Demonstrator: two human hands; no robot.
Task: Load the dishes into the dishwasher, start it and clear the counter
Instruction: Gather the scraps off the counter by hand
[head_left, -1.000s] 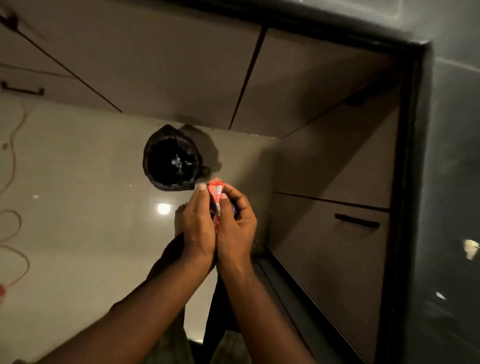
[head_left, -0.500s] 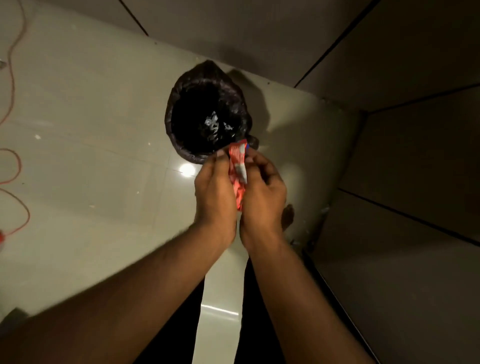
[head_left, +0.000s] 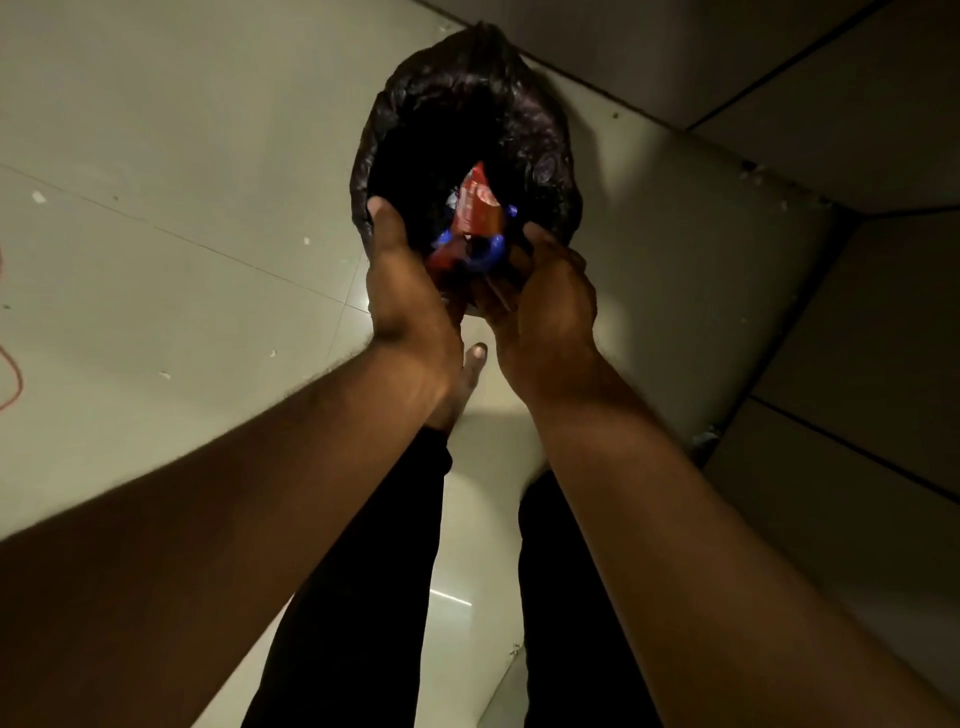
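A crumpled red wrapper (head_left: 475, 208) with blue bits sits between my two hands, right over the mouth of a bin lined with a black bag (head_left: 545, 156). My left hand (head_left: 405, 283) has its fingers stretched forward along the wrapper's left side. My right hand (head_left: 543, 296) is cupped on the wrapper's right side. The hands are parted, and the wrapper's top pokes out past the fingertips into the bin's opening. The bin's inside is dark and its contents are hidden.
The bin stands on a pale tiled floor (head_left: 182, 156) by dark cabinet fronts (head_left: 857, 312) at the right and back. An orange cord (head_left: 13, 384) lies at the far left. My legs and a bare foot (head_left: 470, 374) are below the hands.
I have leaned in over the bin. My hands went from pressed together around the wrapper to parted over the bin's mouth, with the wrapper sliding forward.
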